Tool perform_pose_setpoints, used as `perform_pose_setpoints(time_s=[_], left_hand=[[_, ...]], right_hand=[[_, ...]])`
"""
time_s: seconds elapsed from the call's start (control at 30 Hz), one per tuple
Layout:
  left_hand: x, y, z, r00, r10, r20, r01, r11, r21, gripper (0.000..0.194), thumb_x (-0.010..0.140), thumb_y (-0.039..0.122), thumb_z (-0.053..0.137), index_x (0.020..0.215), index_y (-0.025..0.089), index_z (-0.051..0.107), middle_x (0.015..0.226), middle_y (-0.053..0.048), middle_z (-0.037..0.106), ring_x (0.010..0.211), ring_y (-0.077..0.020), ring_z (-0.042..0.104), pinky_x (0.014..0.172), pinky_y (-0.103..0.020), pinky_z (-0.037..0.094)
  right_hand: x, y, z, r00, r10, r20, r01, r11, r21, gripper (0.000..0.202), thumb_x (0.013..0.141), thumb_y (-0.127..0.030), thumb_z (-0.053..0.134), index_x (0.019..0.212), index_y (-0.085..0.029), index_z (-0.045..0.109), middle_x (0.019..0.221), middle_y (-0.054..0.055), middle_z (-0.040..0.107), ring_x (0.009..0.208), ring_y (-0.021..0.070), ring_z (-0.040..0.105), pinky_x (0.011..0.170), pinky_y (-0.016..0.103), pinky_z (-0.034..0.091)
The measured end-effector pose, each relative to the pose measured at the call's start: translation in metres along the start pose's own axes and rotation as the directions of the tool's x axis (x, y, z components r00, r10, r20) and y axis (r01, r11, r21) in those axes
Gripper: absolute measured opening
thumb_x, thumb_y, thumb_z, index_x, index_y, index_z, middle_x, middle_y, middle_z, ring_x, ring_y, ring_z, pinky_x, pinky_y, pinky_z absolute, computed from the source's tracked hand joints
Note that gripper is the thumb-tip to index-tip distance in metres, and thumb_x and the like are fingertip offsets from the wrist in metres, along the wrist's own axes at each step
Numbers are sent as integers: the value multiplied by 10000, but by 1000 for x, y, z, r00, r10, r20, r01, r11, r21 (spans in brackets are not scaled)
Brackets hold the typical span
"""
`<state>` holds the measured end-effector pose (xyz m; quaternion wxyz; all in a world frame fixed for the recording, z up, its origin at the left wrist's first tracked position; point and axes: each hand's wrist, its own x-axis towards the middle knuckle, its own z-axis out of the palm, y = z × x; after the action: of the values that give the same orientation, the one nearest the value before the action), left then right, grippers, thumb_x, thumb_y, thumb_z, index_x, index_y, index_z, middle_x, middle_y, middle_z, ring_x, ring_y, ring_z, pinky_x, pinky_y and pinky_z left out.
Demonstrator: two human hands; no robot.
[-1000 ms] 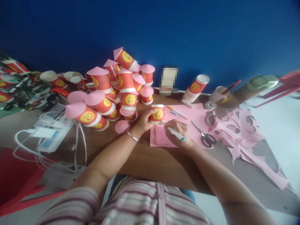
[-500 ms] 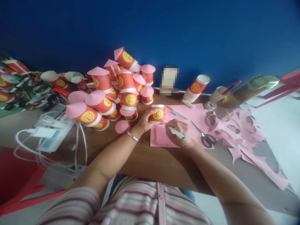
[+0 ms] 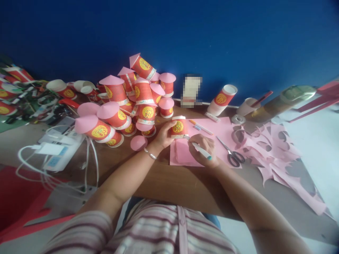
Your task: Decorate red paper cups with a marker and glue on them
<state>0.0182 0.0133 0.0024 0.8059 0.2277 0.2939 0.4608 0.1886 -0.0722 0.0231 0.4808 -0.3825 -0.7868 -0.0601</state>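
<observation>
Tiny shift since the earlier frame: the red cup [image 3: 179, 128] is up and tipped a bit, and the marker [image 3: 201, 151] has nudged right. Biggest thing is the table [image 3: 159, 180], front edge under the forearms, then the cup pile [image 3: 144, 92], pink sheet [image 3: 225, 130] and scissors [image 3: 234, 158], with working room between pile and scissors. Left hand [image 3: 164, 137] has its fingers clamped on the cup by the sheet's far-left corner, probably steadying it; right hand [image 3: 206, 143] fingers pinch the marker, tip end by the lower rim, likely for control.
</observation>
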Motion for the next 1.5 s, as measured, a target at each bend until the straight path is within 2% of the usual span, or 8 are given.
perform_pose_setpoints(time_s=[0.2, 0.37, 0.5, 0.67, 0.9, 1.13, 1.4, 1.5], left_hand=[[4, -1, 0, 1000, 17, 5, -16, 995, -102, 156, 804, 222, 733, 941, 147, 727, 876, -28, 748, 838, -168, 693, 825, -303, 537], [3, -2, -1, 996, 10, 93, -7, 999, -36, 310, 808, 312, 750, 1065, 138, 736, 998, -73, 768, 973, -227, 708, 882, -350, 530], [2, -6, -3, 984, 33, 176, -45, 997, 63, 405, 786, 430, 802, 1069, 147, 748, 1039, -89, 772, 1017, -253, 712, 897, -362, 532], [2, -6, -3, 990, 35, 137, -46, 996, 75, 407, 757, 421, 818, 1040, 135, 760, 1054, -107, 779, 1106, -280, 703, 949, -370, 525], [1, -2, 1, 993, 22, 112, -28, 998, 54, 379, 765, 386, 760, 1034, 119, 757, 1051, -129, 781, 1161, -311, 687, 967, -393, 523], [2, -3, -2, 997, 19, 77, -22, 999, 48, 320, 757, 357, 749, 982, 129, 745, 984, -104, 777, 1076, -286, 712, 930, -393, 547], [-1, -1, 3, 993, 10, 121, -18, 998, 62, 364, 769, 395, 739, 1021, 133, 762, 1052, -155, 780, 1194, -378, 671, 982, -483, 565], [-3, 0, 3, 993, 13, 120, -23, 996, 82, 377, 760, 393, 734, 1019, 121, 769, 1077, -162, 775, 1213, -368, 659, 990, -452, 569]], right_hand=[[-3, 2, 2, 1000, -1, -28, 2, 1000, 22, 188, 920, -116, 651, 1066, -218, 590, 877, 34, 742, 753, 157, 726, 692, 270, 588], [0, -1, 1, 1000, -23, -14, 24, 997, 72, 179, 933, -122, 629, 1078, -224, 602, 884, 40, 747, 753, 166, 733, 686, 283, 598], [-1, -3, 3, 1000, -24, 17, 22, 993, 112, 175, 939, -138, 631, 1088, -227, 606, 874, 38, 747, 737, 169, 725, 679, 287, 594], [-4, -2, 4, 999, -20, 49, 13, 989, 145, 160, 937, -141, 644, 1073, -218, 607, 868, 38, 737, 748, 166, 721, 694, 285, 593], [-1, -3, 0, 999, -18, 38, 15, 997, 79, 105, 948, -122, 624, 1014, -201, 607, 841, 38, 734, 727, 145, 720, 675, 247, 568], [2, -3, -2, 999, -25, 30, 24, 999, 47, 107, 941, -112, 622, 1002, -198, 604, 810, 27, 726, 686, 136, 705, 660, 239, 560], [4, -4, -4, 999, -6, 49, 6, 1000, 6, 117, 947, -110, 596, 998, -215, 597, 805, 21, 735, 692, 139, 713, 632, 245, 546], [3, -4, -3, 999, -4, 48, 4, 1000, 2, 113, 951, -110, 594, 987, -217, 592, 796, 15, 735, 679, 132, 707, 630, 243, 542]])
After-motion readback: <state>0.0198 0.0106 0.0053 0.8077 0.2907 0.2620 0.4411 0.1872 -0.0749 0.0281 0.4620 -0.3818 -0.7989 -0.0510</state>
